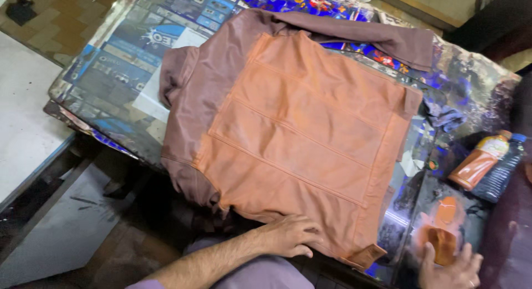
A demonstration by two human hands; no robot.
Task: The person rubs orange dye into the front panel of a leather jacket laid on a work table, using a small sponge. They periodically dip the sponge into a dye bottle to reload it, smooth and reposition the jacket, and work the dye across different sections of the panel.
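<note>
A leather jacket (299, 134) lies back-up on the worktable, its back panel orange-tan, its sleeves and collar darker brown. My left hand (289, 234) rests flat on the jacket's near hem, fingers curled lightly, holding nothing. At the lower right, my right hand (450, 266) presses an orange-stained sponge (441, 243) against the table surface, beside an orange smear of dye.
The table (116, 73) is covered with printed blue and white sheets. An orange bottle (479, 160) and a dark blue bottle (501, 170) lie at the right edge. A white counter (22, 117) stands to the left, with tiled floor beyond.
</note>
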